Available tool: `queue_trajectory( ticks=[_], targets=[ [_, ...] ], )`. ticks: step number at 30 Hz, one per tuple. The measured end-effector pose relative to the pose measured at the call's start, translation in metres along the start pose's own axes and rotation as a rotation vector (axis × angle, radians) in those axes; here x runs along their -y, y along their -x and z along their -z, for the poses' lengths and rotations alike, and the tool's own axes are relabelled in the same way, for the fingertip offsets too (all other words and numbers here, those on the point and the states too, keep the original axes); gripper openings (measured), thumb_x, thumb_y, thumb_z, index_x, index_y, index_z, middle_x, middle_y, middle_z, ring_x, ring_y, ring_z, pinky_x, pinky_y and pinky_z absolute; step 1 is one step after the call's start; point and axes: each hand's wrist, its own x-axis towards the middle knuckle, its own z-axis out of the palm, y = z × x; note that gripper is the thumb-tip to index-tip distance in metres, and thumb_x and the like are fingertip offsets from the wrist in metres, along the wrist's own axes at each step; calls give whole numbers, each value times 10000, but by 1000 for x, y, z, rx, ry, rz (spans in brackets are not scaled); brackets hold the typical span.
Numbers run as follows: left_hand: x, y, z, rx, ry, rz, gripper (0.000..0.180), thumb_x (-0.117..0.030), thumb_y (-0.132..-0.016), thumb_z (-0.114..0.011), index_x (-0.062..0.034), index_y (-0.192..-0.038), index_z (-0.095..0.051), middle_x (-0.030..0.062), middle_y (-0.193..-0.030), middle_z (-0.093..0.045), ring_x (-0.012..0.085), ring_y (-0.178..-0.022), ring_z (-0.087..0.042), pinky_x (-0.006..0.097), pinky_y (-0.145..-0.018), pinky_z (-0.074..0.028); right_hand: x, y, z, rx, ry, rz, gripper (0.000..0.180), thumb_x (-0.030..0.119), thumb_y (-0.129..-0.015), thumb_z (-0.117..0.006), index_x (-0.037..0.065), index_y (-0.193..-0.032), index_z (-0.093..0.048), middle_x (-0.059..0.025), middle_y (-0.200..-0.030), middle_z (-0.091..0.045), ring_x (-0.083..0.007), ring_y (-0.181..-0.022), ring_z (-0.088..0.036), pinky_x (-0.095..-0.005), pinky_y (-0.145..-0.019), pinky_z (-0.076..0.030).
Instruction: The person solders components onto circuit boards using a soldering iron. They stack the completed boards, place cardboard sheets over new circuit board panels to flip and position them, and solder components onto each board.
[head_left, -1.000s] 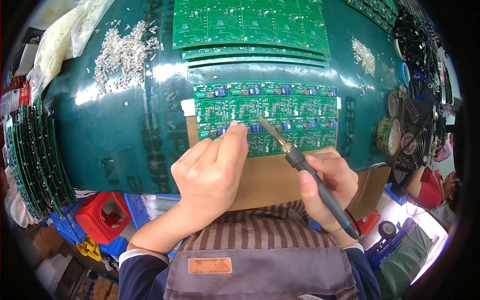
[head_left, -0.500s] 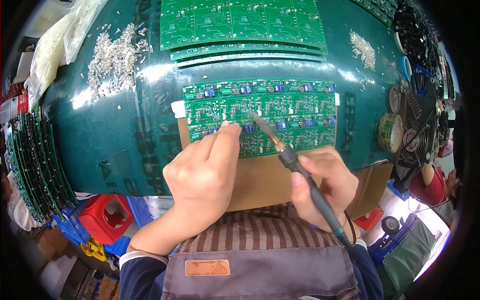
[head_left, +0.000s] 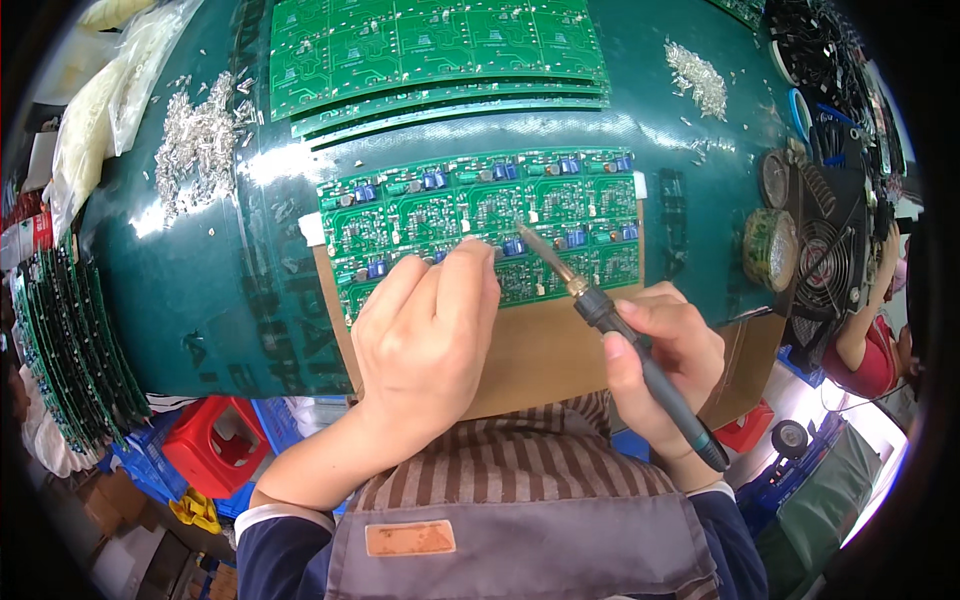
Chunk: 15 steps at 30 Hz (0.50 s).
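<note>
1. Right hand (head_left: 665, 345): its grip is closed around the soldering iron (head_left: 610, 320).
2. Iron tip touches the green circuit board (head_left: 480, 215) just beyond the fingers.
3. Left hand (head_left: 425, 335): fingertips pinched together on that board; what they pinch cannot be told.

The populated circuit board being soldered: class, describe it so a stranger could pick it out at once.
On the green table mat lies a brown cardboard sheet, and the circuit board rests on its far edge, under the soldering iron tip. Unlike the bare green boards stacked beyond, it carries blue components.
</note>
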Motion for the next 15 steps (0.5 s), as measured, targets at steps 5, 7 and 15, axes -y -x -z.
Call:
queue_trajectory(
  ticks=[5, 7, 15],
  targets=[
    [-2, -5, -1, 13, -31, 19, 164, 2, -738, -757, -56, -862, -668, 45, -658, -617, 191, -519, -519, 321, -472, -417, -3, -5, -2, 25, 0, 22, 228, -29, -689, -727, -45, -896, -634, -129, -768, -677, -235, -664, -651, -303, -624, -507],
    [-3, -6, 0, 11, -58, 13, 159, -14, -726, -768, -59, -852, -681, 46, -628, -604, 193, -514, -522, 317, -467, -418, -4, -6, -3, 27, 4, 23, 237, -32, -680, -730, -43, -898, -636, -123, -758, -674, -236, -657, -650, -300, -622, -506],
    [-5, -13, 5, 84, -103, 16, 154, -28, -731, -766, -77, -854, -686, 38, -658, -623, 204, -554, -536, 327, -500, -432, -2, -6, 0, -16, 48, 140, 247, -36, -685, -715, -40, -918, -635, -108, -732, -654, -241, -625, -633, -317, -590, -497]
  ],
)
